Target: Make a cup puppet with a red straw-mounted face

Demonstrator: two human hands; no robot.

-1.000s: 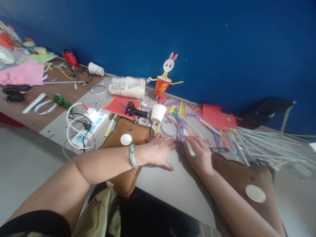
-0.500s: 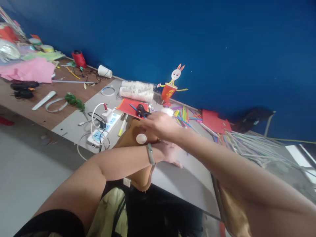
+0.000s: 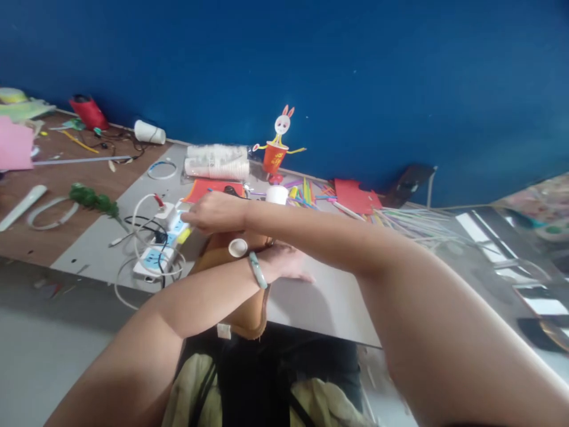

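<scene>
My right arm crosses over my left. My right hand point(image 3: 213, 212) is closed beside the power strip point(image 3: 153, 259), near a yellow marker point(image 3: 184, 235); whatever its fingers hold is hidden. My left hand point(image 3: 288, 262), with a bangle at the wrist, lies spread on the grey table point(image 3: 324, 296). Under the left forearm is a brown cushion point(image 3: 249, 311). A small white cup point(image 3: 238, 248) sits on it between my arms. Behind my right wrist stands another white cup point(image 3: 277, 194).
A red cup figure with a rabbit head point(image 3: 274, 155) stands at the back. Wrapped paper cups point(image 3: 216, 166) lie left of it. Coloured sticks point(image 3: 306, 193), red paper point(image 3: 355, 197) and straws point(image 3: 413, 219) spread rightward. Loose white cables point(image 3: 136, 237) loop around the power strip.
My right hand has moved left from the black object on the red paper to the power strip. The camera view has shifted right. My left hand stays on the table.
</scene>
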